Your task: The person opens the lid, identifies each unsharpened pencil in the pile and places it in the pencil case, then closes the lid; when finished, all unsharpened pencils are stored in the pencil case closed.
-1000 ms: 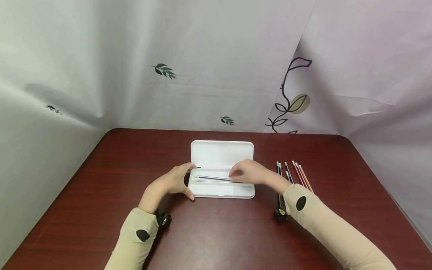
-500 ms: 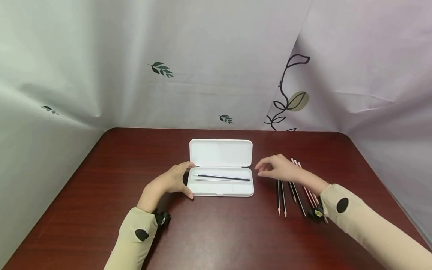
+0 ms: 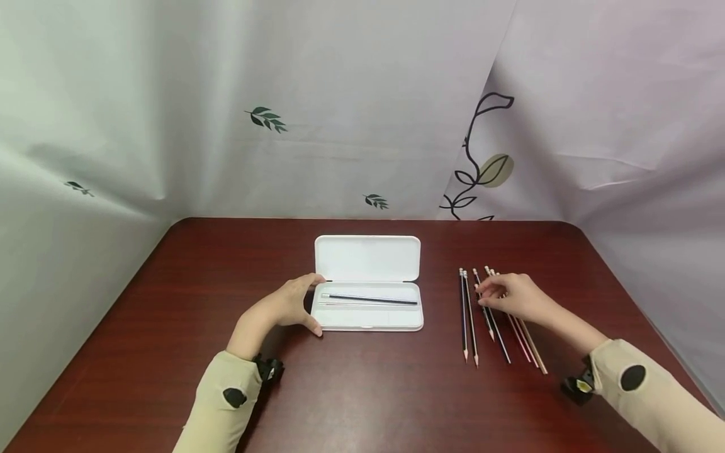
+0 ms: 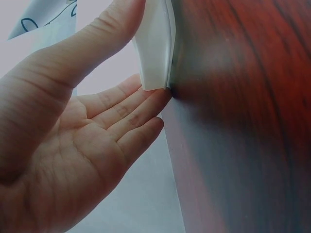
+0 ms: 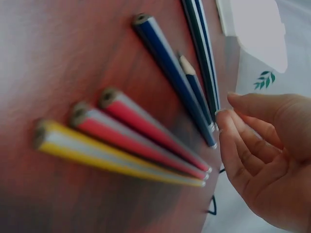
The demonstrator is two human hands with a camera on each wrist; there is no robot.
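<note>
A white pencil case [image 3: 340, 322] lies on the table with its lid raised, and a dark striped pencil [image 3: 374, 299] is inside, beside a thin pale line. My left hand [image 3: 286, 303] holds the case's left end, thumb at the front corner and fingers at the back; in the left wrist view the case end [image 4: 156, 53] sits between them. Over the loose pencils hovers my right hand [image 3: 521, 299], fingers bent and nothing between them. Its fingertips are right by the eraser end of a blue pencil [image 5: 170, 73] in the right wrist view.
Two dark pencils [image 3: 463, 314] lie left of my right hand. Two red pencils [image 5: 155, 128] and a yellow pencil [image 5: 116, 158] lie partly under it. A short sharpened pencil [image 5: 193, 87] sits by the blue one. A pale curtain [image 3: 340, 126] rises behind the table.
My right hand has left the pencil case and moved right, over the loose pencils. The pencil in the case is uncovered. My left hand stays at the case.
</note>
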